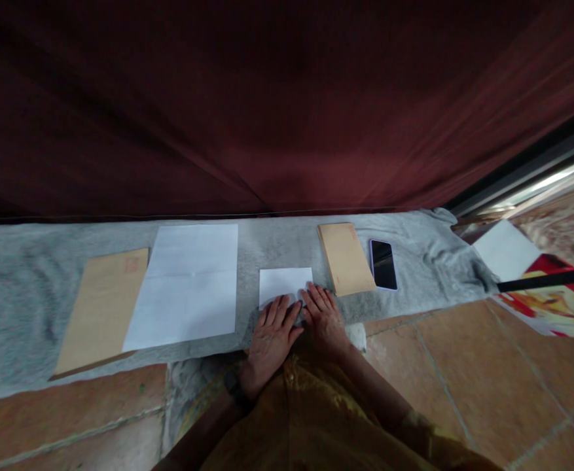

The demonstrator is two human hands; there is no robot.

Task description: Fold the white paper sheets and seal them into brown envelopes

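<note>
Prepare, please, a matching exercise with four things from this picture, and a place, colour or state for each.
Things:
1. small white sheet
2. phone
3. large white sheet
4. spread cloth

Descriptions:
A. grey
B. partly covers the left brown envelope
C. under the fingers of the left hand and right hand
D. has a dark screen and pale purple edge

Pairs: 1-C, 2-D, 3-B, 4-A

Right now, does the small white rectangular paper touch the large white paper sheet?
Apart: the head view shows grey cloth between the small white rectangular paper and the large white paper sheet.
</note>
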